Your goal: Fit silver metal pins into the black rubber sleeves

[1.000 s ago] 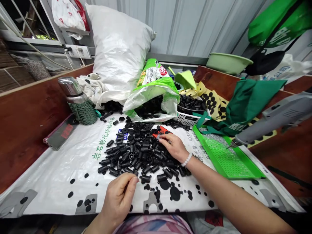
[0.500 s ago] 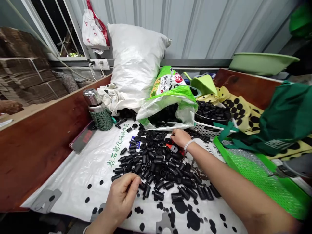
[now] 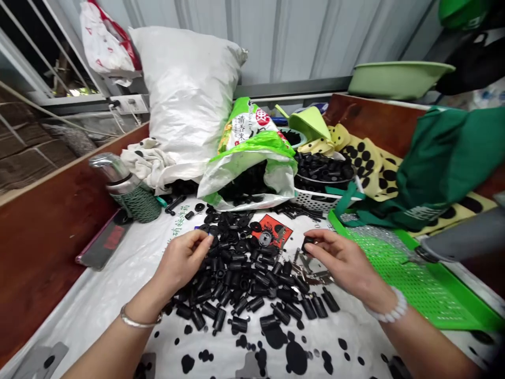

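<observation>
Many black plastic parts [image 3: 236,279], mostly small cylinders with a thin stem, lie piled on a white sack sheet [image 3: 130,284]. Over the pile's left edge is my left hand [image 3: 183,258], its thumb and index finger pressed together near some black discs; whatever they pinch is hidden. My right hand [image 3: 347,260] is to the right of the pile, with a short black part [image 3: 307,242] between thumb and fingers. Between the hands, a round grey disc [image 3: 265,238] rests on a red printed patch [image 3: 282,229]. Small metal pieces [image 3: 315,271] lie just below my right hand.
Behind the pile stand an open green-and-white bag [image 3: 244,173], a large white sack [image 3: 189,95] and a white basket [image 3: 315,200] under black parts. A flask [image 3: 134,195] and a phone [image 3: 104,239] are at left. At right are a green tray [image 3: 426,284] and a grey tool [image 3: 465,237].
My left hand has moved forward to the pile's upper left. My right hand has drawn back toward me and to the right, now with a black part in its fingers. The view has shifted right.
</observation>
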### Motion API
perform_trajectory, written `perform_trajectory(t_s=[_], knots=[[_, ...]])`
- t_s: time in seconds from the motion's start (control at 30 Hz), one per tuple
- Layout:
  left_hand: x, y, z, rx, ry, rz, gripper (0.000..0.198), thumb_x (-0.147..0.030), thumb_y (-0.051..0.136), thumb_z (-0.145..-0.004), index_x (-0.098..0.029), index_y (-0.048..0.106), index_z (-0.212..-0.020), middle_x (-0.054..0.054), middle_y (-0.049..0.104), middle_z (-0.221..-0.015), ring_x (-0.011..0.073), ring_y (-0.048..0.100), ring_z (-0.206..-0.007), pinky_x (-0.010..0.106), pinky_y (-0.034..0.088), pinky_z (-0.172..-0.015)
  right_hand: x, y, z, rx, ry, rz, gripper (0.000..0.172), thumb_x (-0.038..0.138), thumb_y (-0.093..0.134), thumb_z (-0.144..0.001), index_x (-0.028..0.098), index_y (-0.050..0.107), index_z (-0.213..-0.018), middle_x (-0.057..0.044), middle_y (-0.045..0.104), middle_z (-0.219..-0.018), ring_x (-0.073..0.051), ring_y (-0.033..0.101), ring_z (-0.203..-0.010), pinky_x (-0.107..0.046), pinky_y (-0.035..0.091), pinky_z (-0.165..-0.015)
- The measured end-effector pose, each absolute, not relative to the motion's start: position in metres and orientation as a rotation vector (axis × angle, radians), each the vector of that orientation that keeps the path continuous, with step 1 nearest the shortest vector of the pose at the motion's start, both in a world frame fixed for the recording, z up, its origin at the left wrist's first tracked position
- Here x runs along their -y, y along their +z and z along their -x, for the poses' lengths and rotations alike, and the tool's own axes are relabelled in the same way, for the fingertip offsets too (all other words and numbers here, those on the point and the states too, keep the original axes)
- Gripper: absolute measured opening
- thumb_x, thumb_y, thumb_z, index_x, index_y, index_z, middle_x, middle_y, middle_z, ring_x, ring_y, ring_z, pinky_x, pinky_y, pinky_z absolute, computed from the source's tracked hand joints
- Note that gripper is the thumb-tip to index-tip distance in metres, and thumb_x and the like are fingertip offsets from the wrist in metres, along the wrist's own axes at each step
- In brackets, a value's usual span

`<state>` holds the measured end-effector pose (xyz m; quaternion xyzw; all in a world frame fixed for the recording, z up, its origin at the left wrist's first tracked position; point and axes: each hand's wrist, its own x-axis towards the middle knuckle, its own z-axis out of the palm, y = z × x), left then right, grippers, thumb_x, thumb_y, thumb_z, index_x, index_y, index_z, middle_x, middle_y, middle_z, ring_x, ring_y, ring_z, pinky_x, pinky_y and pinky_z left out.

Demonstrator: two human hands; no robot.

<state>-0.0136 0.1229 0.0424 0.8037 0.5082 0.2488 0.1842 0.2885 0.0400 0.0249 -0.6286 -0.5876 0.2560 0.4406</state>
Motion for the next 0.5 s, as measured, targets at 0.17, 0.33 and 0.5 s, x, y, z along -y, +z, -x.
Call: perform_trajectory(t_s=[0.17, 0.33, 0.5], knots=[[-0.136, 0.048, -0.078, -1.101, 0.398, -2.626, 0.018, -0.030, 0.046, -0.083, -0.019, 0.061, -0.080, 0.002, 0.064, -0.078, 0.0143, 0.057, -0.070, 0.023, 0.041, -0.064, -0.005, 0.011, -0.298, 1.111, 0.638, 1.543, 0.029, 0.037, 0.065, -0.072, 0.017, 0.059, -0.091, -0.003, 0.063, -0.070, -0.016, 0.061, -0.062, -0.026, 0.052, -0.055], [-0.148, 0.037, -0.147, -1.016, 0.141, -2.780, 0.015, -0.025, 0.049, -0.080, -0.019, 0.063, -0.078, 0.004, 0.065, -0.079, 0.0184, 0.060, -0.075, 0.026, 0.043, -0.066, 0.023, -0.001, -0.298, 1.097, 0.494, 1.560, 0.024, 0.034, 0.064, -0.074, 0.018, 0.059, -0.092, -0.003, 0.063, -0.071, -0.016, 0.061, -0.063, -0.027, 0.052, -0.058], [-0.156, 0.028, -0.171, -1.013, 0.060, -2.846, 0.018, -0.027, 0.047, -0.081, -0.018, 0.063, -0.083, 0.006, 0.066, -0.084, 0.0196, 0.060, -0.080, 0.027, 0.044, -0.069, 0.050, -0.016, -0.298, 1.186, 0.460, 1.547, 0.020, 0.028, 0.061, -0.077, 0.020, 0.058, -0.096, -0.004, 0.063, -0.079, -0.017, 0.061, -0.071, -0.028, 0.052, -0.064]])
